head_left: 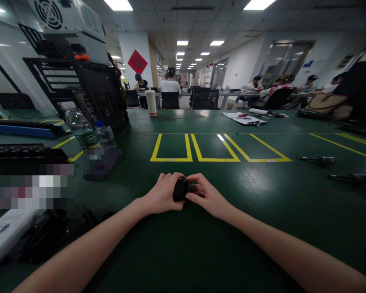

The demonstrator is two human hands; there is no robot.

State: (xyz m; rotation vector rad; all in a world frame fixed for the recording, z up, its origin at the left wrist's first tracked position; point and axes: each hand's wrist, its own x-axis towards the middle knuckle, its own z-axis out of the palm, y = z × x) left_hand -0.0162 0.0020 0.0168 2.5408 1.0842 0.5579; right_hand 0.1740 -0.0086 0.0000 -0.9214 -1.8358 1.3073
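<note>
A small black block-like object [179, 190] is between my two hands near the middle of the green table; its exact kind cannot be made out. My left hand [164, 193] wraps round it from the left, thumb below and fingers over the top, hiding part of it. From the right, my right hand [206, 196] holds its edge with the thumb low and the index finger high. The other right fingers curl behind. Both forearms reach in from the lower corners.
Yellow tape outlines [218, 160] mark the table beyond my hands. Two screwdriver-like tools [321, 160] lie right. Leftward stand bottles [105, 136], a computer case [100, 93] and black parts [55, 236]. A white cup [151, 103] and clipboard [244, 118] are farther back; people sit beyond.
</note>
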